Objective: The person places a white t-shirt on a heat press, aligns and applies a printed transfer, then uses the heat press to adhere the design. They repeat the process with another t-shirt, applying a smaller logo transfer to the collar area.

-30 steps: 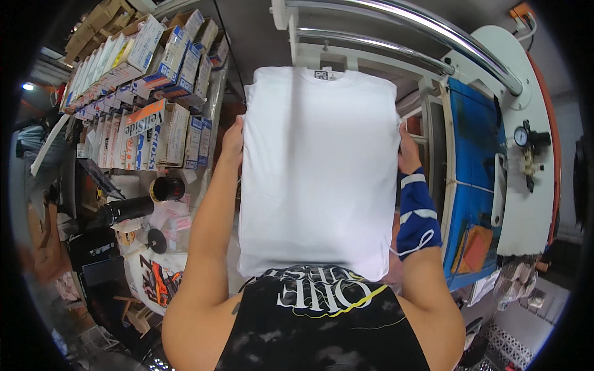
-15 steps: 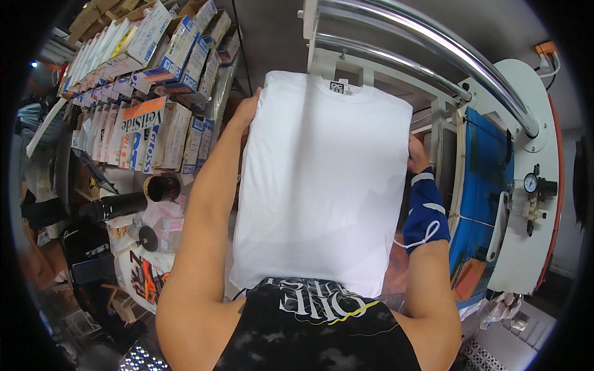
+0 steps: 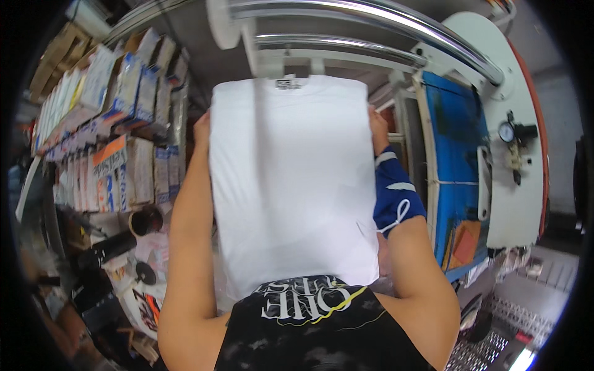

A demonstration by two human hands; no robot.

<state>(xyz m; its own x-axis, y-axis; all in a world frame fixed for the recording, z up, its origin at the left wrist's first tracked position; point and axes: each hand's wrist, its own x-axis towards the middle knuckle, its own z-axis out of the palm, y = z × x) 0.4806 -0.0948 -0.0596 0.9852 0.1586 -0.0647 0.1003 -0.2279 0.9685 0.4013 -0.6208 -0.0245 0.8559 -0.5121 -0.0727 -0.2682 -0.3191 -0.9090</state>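
A white T-shirt (image 3: 297, 167), laid out as a flat rectangle, fills the middle of the view in front of my chest. Its collar with a dark neck label is at the far end, and its near edge meets my black top. I cannot tell whether more shirts lie beneath it. My left hand (image 3: 202, 128) is closed on the left edge near the shoulder, fingers mostly hidden behind the fabric. At about the same height, my right hand (image 3: 378, 130) grips the right edge, its fingers partly hidden too. A blue wrap (image 3: 399, 191) with a white cord covers my right wrist and forearm.
Shelved cardboard boxes (image 3: 133, 93) stand on the left. Beyond the shirt is a white machine frame with a chrome bar (image 3: 396, 21). On the right are a blue panel (image 3: 458, 154) and a white machine side with a pressure gauge (image 3: 506, 132). A dark cup (image 3: 146, 221) sits at left.
The view has turned, so the shelves, machine and blue panel appear shifted left. The shirt, still held at both edges, also sits further left in the picture.
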